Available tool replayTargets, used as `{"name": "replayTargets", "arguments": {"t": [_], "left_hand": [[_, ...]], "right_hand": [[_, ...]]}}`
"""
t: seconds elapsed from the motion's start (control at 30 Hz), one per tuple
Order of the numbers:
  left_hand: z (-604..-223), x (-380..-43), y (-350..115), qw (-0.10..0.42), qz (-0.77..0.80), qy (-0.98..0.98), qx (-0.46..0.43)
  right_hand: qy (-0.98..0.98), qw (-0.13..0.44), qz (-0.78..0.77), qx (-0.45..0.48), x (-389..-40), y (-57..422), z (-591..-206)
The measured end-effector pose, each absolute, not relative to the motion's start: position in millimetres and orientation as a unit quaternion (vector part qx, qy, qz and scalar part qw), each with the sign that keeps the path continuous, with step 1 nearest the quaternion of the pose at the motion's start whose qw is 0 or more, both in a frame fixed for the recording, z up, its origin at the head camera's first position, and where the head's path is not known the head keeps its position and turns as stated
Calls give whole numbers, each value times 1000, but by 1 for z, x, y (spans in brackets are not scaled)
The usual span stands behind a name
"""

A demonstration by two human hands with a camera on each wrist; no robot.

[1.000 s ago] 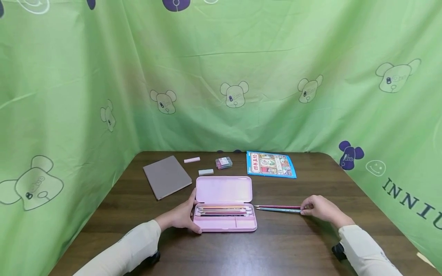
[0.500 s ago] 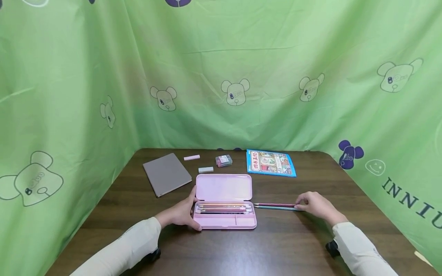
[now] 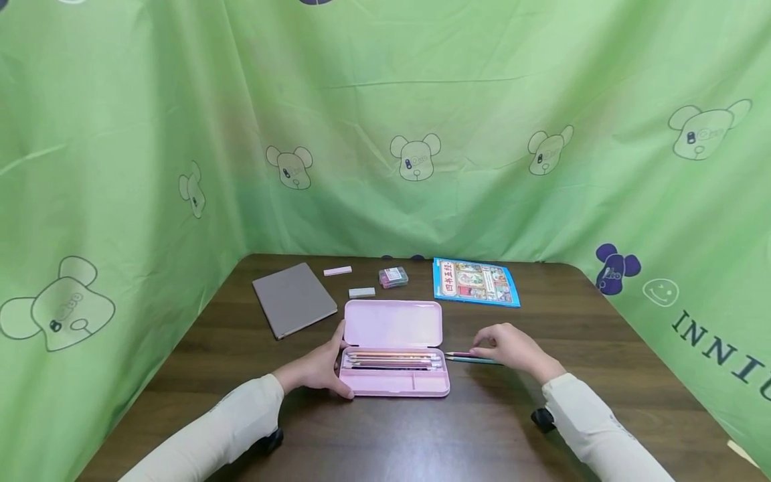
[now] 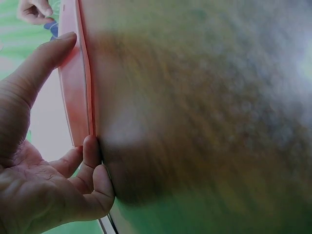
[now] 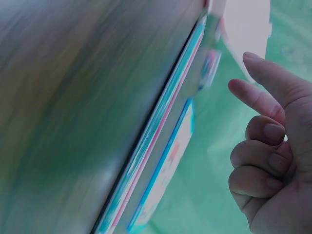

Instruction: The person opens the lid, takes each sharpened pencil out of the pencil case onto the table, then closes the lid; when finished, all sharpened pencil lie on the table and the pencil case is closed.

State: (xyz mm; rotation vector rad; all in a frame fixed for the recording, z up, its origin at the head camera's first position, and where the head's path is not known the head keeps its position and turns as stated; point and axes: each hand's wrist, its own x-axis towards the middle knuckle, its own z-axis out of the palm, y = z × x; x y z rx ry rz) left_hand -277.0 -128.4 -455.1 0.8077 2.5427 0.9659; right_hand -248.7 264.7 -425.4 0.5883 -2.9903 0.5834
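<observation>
The brown wood-grain tabletop (image 3: 397,438) stretches in front of the open pink rectangular pencil case (image 3: 376,384), its left end gripped by the left hand (image 3: 314,367). The right hand (image 3: 515,349), thumb and forefinger parted, holding nothing, has moved left over a light-blue pencil (image 3: 476,360) and dark-red pencil (image 3: 460,354), tips just beside the case's right edge.

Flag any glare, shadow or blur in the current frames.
Head view: mostly crisp, a pale sheen on the near tabletop, a soft shadow below the right hand. Left wrist: left hand fairly clear, tabletop blurred, glare at the right edge. Right wrist: tabletop and pencils smeared.
</observation>
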Motion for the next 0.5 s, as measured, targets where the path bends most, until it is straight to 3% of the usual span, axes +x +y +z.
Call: {"name": "replayTargets", "arguments": {"t": [0.2, 0.5], "left_hand": [[-453, -277, -129, 145, 332, 888, 283], [-450, -276, -128, 156, 335, 886, 280]], "right_hand": [[-947, 9, 213, 240, -256, 235, -422], [-937, -68, 242, 242, -261, 207, -424]]}}
